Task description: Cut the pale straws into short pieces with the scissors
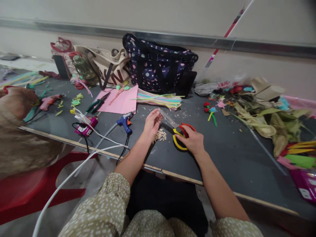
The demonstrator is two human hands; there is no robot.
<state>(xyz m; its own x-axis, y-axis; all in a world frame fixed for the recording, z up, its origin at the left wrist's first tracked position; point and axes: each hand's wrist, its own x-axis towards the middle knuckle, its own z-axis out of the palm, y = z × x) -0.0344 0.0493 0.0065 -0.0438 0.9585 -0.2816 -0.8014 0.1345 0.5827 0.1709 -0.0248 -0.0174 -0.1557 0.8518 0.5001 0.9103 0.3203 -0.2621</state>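
Note:
My right hand grips scissors by their red and yellow handles. The silvery blades point up and left, with the tips close to the fingers of my left hand. Those fingers are pinched together; whatever is between them is too small to make out. Just below the blades lies a small pile of short beige cut pieces on the dark table. To the left of my left forearm rests a blue glue gun.
Pink paper, pliers and pastel pipe cleaners lie further back, before a dark patterned bag. White cables cross the left table edge near a purple power strip. Dried husks lie right. Another person's hand works at left.

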